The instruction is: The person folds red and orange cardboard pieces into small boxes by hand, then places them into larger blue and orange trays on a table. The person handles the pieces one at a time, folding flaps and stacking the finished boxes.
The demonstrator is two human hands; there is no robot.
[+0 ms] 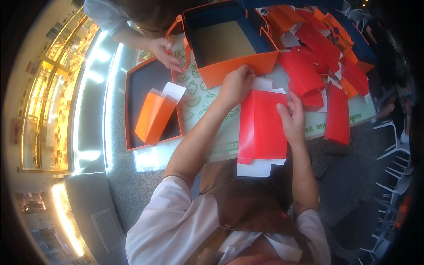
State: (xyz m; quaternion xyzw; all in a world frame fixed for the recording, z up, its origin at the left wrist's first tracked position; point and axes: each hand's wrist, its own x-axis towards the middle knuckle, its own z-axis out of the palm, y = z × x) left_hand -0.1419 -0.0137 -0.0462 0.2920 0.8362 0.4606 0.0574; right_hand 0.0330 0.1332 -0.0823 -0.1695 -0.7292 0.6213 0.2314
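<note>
A flattened red carton (pixel 264 126) with white end flaps lies in front of me, over the near edge of the table. My left hand (pixel 238 85) is closed at its far left corner, beside the white flap, with some fingertips hidden. Along the carton's right edge, my right hand (pixel 293 115) grips it with the thumb on top. Just beyond my left hand stands an open orange box (pixel 238 68) with a dark blue lining. To the left, an orange carton (pixel 155 115) with an open white flap rests in a shallow orange-rimmed, dark-lined tray (pixel 131 104).
Several red cartons (pixel 304 77) are piled at the right, with another dark-lined orange box (pixel 364 66) behind them. Across the table, another person's hand (pixel 165 53) hangs near the tray and an orange ribbon (pixel 187 52). White chairs (pixel 393 148) stand at the right; a lit display case (pixel 48 88) is at the left.
</note>
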